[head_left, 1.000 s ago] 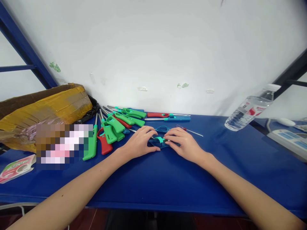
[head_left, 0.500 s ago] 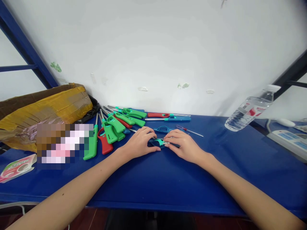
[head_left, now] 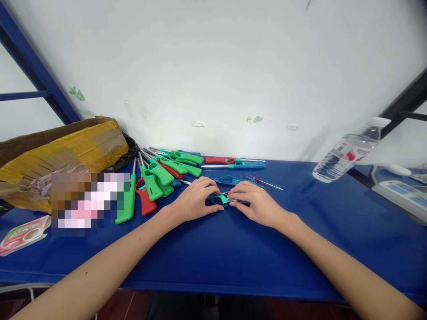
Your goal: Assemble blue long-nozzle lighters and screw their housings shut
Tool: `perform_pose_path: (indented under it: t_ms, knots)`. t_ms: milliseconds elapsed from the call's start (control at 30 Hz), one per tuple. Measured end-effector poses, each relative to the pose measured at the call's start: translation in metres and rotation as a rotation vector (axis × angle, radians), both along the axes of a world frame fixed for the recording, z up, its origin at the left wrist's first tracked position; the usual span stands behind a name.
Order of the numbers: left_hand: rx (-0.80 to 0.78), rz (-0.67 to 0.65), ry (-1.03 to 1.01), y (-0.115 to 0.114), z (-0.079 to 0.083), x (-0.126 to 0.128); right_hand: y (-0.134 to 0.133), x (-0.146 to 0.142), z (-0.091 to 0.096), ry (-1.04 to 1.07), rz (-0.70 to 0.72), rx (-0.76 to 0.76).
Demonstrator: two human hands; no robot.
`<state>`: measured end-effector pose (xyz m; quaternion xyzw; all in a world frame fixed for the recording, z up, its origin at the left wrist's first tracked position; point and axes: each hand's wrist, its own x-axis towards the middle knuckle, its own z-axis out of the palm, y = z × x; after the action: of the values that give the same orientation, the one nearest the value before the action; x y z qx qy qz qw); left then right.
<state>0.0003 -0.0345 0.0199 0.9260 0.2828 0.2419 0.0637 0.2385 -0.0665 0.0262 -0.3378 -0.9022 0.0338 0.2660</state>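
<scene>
- Left hand (head_left: pixel 195 200) clasped around a blue lighter (head_left: pixel 222 200), near the middle of the surface (head_left: pixel 213 253).
- Right hand (head_left: pixel 256 202) pinching a dark part (head_left: pixel 243 202) at the lighter's right end.
- Screwdriver (head_left: pixel 267 183) and blue shell (head_left: pixel 235 180) just beyond.

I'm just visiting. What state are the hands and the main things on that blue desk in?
Teal piece: held, partly hidden
Left hand: grip closed on it
Small dark part: pinched beside it
Right hand: grip closed on this part
Blue piece: lying loose
Screwdriver: lying down
Lighters: lying, many heaped
Bottle: cap on
Box: patched with tape
</scene>
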Motion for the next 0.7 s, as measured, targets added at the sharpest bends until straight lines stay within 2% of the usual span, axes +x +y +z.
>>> perform_pose_path:
  t_ms: [267, 700]
  knots:
    - [0.019, -0.011, -0.004, 0.0002, -0.0002, 0.0006, 0.003, 0.0017, -0.0027, 0.02, -0.03, 0.03]
    - [0.068, -0.019, 0.009, 0.0013, -0.0015, -0.0015, 0.0041, 0.0015, -0.0026, 0.078, -0.052, -0.01]
